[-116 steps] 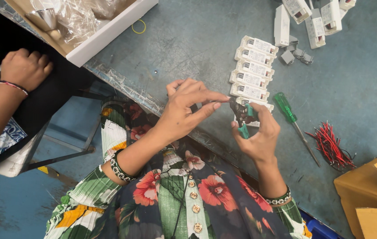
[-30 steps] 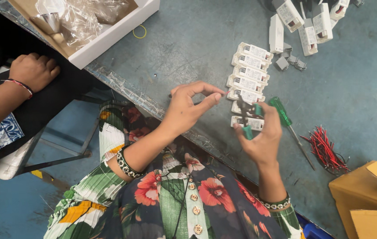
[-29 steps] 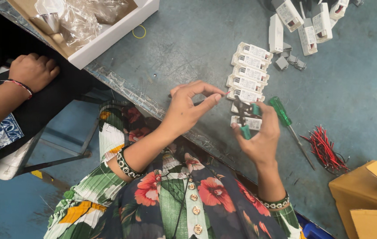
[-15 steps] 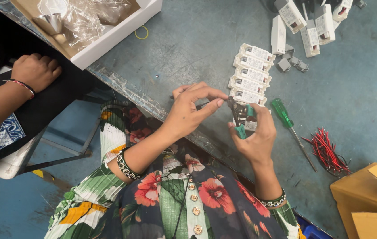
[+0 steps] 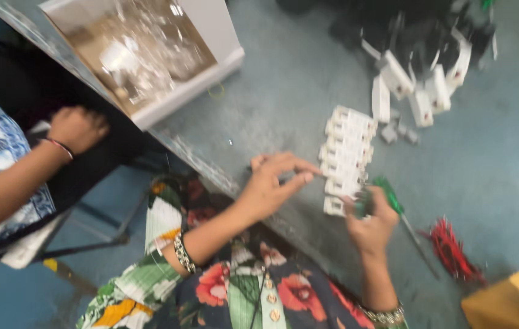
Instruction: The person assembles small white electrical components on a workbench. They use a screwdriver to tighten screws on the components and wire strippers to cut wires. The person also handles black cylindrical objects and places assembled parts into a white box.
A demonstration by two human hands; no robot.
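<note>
White plastic modules in a stacked row (image 5: 346,159), long axis running away from the body, are touched at the near end by the left hand (image 5: 270,190) with fingers extended (unclenched), while the right hand (image 5: 371,224) is closed on a green-handled screwdriver (image 5: 387,195) just beside.

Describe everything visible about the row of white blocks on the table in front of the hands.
The row of white blocks is a short stack of small, boxy, plastic-looking pieces set side by side, running from near the table edge away from the person. It lies flat on the grey table. The picture is blurred, so fine parts cannot be told. The left hand reaches its fingertips to the row's side, and the right hand is at its near end, next to a green-handled screwdriver.
</note>
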